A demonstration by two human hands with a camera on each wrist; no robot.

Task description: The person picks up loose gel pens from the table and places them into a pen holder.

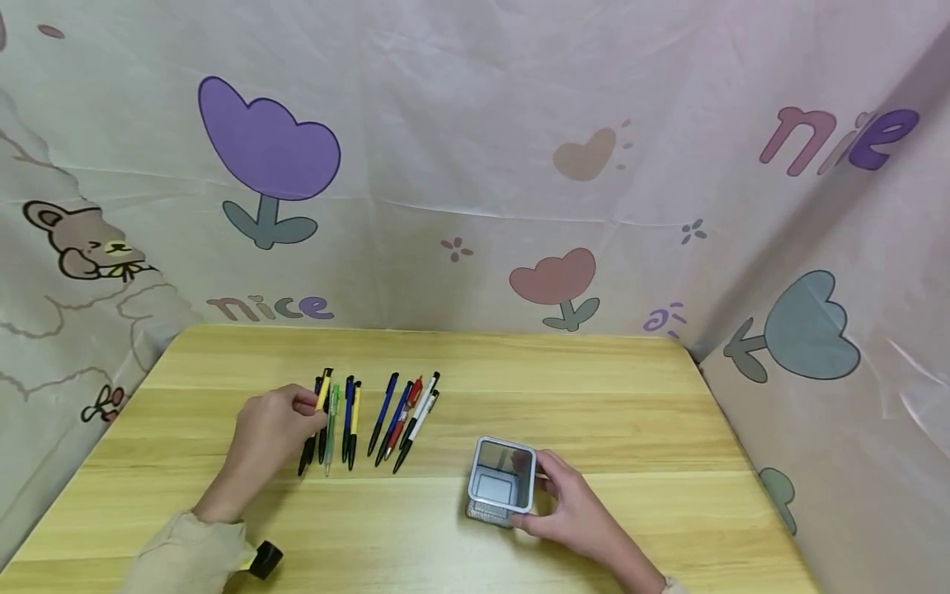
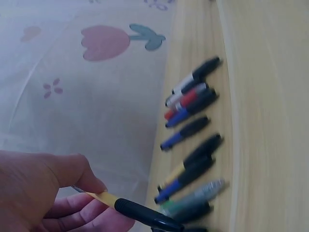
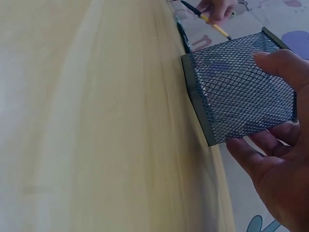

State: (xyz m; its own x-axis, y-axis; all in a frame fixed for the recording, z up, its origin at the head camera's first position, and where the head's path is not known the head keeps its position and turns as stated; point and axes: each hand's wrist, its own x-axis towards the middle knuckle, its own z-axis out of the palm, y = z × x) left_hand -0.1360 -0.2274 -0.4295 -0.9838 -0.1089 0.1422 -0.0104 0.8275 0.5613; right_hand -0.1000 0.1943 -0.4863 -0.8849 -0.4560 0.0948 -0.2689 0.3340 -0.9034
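My left hand [image 1: 270, 425] pinches a yellow pen with a black grip [image 2: 145, 212] between thumb and fingers, over the left end of a row of pens. Beside that hand lie a clear green pen [image 1: 331, 429], a blue pen [image 1: 349, 404] and another yellow pen [image 1: 355, 411]. Further right are more blue pens, a red pen [image 1: 404, 419] and white pens [image 1: 420, 421]. My right hand [image 1: 567, 505] grips a square metal mesh pen holder [image 3: 236, 87] from its right side, thumb and fingers around the wall. Its open top faces up, and no pens show inside.
The wooden table [image 1: 631, 412] carries all of this. A printed cloth [image 1: 445, 165] hangs along its back and sides. A black object with a yellow strip [image 1: 265, 560] is at my left sleeve [image 1: 193, 549].
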